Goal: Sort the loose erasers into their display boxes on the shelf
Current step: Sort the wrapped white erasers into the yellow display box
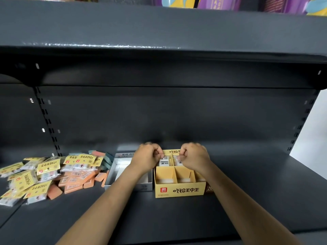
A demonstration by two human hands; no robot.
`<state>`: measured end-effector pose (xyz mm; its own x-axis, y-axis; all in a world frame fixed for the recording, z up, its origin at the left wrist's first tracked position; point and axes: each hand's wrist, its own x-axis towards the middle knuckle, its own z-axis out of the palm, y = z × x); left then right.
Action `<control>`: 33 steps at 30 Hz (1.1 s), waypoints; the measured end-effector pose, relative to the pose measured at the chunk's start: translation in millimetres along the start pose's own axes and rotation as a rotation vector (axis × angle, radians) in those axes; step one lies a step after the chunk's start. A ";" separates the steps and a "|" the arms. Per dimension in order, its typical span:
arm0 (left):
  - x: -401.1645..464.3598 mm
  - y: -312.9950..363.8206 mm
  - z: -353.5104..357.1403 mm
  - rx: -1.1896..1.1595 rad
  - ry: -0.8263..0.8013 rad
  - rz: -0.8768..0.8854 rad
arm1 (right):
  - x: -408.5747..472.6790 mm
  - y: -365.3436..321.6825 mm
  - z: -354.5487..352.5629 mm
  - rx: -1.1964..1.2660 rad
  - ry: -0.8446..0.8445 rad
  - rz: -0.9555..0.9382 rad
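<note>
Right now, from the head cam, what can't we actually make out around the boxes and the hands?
- Head view: whether the left hand or right hand pinches anything; curled fingers hide it.
- White erasers in the yellow box: count hidden by both hands.
- White box: the left forearm covers much of the inside.
- Loose pile: cut off by the left edge, labels too blurred to read.

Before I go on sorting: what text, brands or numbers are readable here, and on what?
"2B": white erasers in the yellow display box, rear compartments.
"2B", cut off: the box's dark right front corner.
Red square logo: box front; its characters are too small to read.
Large black lettering, upside down in the picture: box front and yellow packet cards; not legible to me.
Korean print: white box back flap, partly hidden by the left hand.
</note>
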<state>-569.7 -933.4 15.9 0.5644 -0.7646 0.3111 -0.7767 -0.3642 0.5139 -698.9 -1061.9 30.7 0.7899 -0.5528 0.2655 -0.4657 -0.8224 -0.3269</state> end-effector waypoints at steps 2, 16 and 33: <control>-3.3 -5.7 -3.6 -0.037 -0.007 -0.004 | -1.5 -3.1 2.2 -0.052 0.011 -0.010; -47.1 -61.2 -66.1 -0.087 0.105 -0.030 | 1.6 -86.0 8.8 -0.059 0.165 -0.219; -139.8 -190.3 -182.1 0.391 0.010 -0.321 | 4.8 -219.9 78.3 0.131 -0.136 -0.394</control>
<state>-449.9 -660.4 20.3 0.7933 -0.5767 0.1954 -0.6088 -0.7536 0.2478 -561.4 -873.1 32.9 0.9465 -0.1701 0.2742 -0.0704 -0.9382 -0.3388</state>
